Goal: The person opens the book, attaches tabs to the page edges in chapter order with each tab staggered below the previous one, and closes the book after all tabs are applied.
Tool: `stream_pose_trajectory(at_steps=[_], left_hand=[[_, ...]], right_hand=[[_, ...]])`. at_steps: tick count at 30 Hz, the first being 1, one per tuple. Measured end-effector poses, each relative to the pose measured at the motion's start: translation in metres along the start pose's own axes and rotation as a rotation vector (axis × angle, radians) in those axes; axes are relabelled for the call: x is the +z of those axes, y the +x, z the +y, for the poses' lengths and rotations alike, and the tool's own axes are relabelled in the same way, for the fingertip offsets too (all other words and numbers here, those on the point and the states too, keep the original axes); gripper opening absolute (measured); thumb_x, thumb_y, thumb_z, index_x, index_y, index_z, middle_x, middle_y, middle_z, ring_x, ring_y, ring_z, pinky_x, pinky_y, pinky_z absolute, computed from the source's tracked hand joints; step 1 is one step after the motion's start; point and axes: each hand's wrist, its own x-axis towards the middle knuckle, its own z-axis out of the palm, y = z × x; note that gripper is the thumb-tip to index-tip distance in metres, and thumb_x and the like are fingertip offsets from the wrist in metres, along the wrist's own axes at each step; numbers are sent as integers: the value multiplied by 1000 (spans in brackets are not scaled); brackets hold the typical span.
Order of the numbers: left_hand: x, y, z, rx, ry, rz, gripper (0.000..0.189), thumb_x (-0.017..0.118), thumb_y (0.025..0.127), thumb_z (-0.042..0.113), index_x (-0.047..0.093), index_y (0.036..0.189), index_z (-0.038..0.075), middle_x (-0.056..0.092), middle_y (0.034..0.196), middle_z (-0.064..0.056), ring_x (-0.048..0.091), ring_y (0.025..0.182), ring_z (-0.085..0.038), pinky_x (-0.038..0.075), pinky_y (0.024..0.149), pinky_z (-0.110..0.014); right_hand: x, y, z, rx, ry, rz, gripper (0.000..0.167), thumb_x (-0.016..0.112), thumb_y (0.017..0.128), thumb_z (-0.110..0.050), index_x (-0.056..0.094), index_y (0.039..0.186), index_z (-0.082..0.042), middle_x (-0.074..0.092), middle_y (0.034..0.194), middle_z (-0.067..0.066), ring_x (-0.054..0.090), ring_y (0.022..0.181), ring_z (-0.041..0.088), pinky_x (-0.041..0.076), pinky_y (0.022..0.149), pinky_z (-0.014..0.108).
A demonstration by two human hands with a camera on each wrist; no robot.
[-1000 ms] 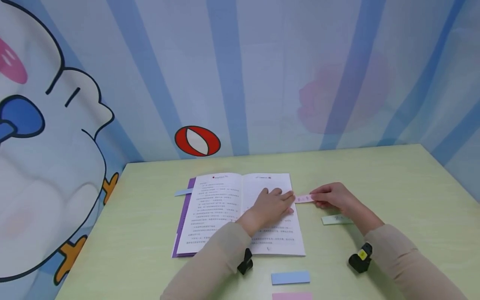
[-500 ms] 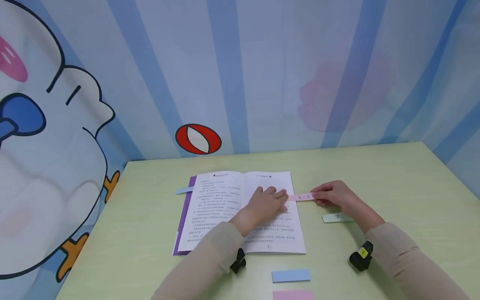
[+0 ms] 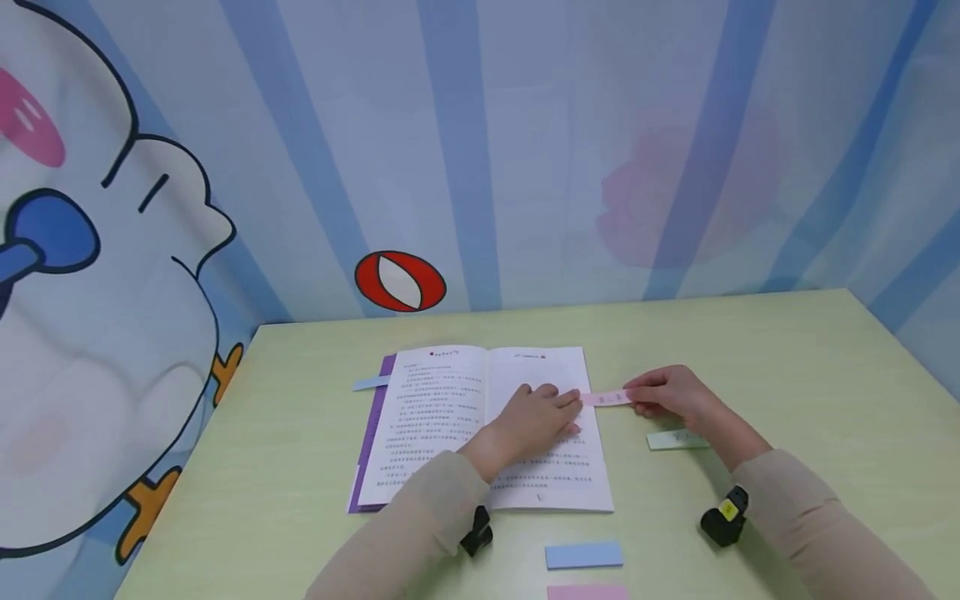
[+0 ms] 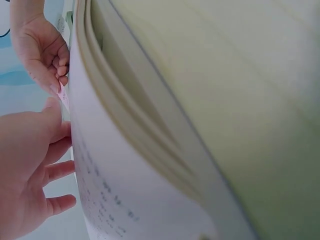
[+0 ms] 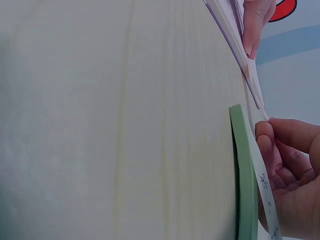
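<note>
An open book [image 3: 435,425] with a purple cover lies on the table. My left hand [image 3: 534,421] rests on its right page, fingers fairly straight, fingertips at the inner end of a pink sticky strip [image 3: 606,399]. That strip carries handwriting and juts out past the page's right edge; its inner end is partly hidden by my fingers. Between thumb and forefinger, my right hand [image 3: 673,393] pinches the strip's outer end. Just below that hand lies a green pad of strips [image 3: 666,440], with handwriting on its top sheet in the right wrist view.
Towards the front of the table [image 3: 255,467] lie a blue pad [image 3: 583,555] and a pink pad [image 3: 587,592], the latter cut off by the frame. A light blue strip [image 3: 371,382] sticks out from the book's left side. A patterned curtain [image 3: 525,167] hangs behind.
My left fingertips have shifted slightly left from the page edge, and more of the pink strip shows. My right hand keeps its pinch on the outer end, nearly still.
</note>
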Motion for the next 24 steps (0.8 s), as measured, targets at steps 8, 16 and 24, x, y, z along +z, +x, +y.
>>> stream_pose_trajectory(at_steps=[8, 16, 24], left_hand=[[-2, -4, -2, -3, -50, -32, 52, 33, 100, 40, 31, 146, 17, 28, 150, 3, 32, 134, -19, 37, 101, -44], [-16, -21, -14, -18, -170, 34, 52, 46, 98, 34, 37, 144, 12, 32, 149, -7, 33, 134, -24, 36, 102, -39], [-23, -52, -20, 22, -228, 103, 48, 55, 94, 30, 46, 137, 10, 42, 142, -11, 41, 128, -25, 34, 104, -33]], right_hand=[[-2, 1, 3, 11, 28, -1, 37, 60, 90, -9, 55, 119, 13, 65, 73, 3, 60, 62, 10, 52, 60, 23], [-9, -8, -2, -30, 14, 5, 39, 59, 91, -11, 53, 121, 14, 65, 79, 1, 60, 69, 10, 53, 65, 24], [-8, -21, -6, -65, -37, 11, 39, 61, 90, -14, 55, 120, 10, 64, 104, 12, 60, 78, 10, 53, 74, 26]])
